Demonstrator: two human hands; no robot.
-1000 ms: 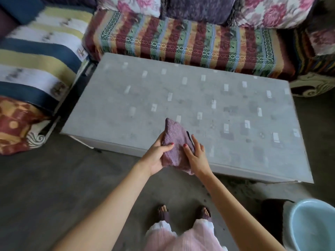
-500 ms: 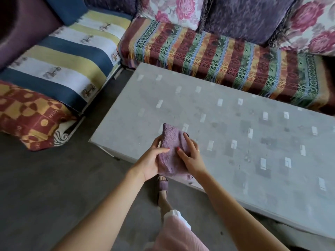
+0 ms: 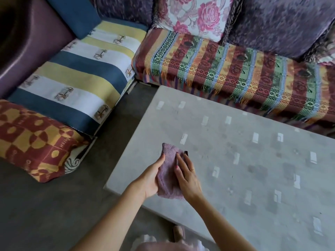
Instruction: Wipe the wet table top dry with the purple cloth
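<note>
head view: 2 hands hold the folded cloth above the table near its left front corner. the left hand grips the cloth's left edge with curled fingers; the right hand lies on it, fingers straight. striped cushions sit beyond the table.

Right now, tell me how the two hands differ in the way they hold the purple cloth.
The left hand cups the purple cloth from beneath, thumb over its left edge; the right hand lies on top, fingers fairly straight, pressing down. The right hand shows a ring; none is visible on the left hand. Both hold the folded cloth over the table near its corner.
</note>
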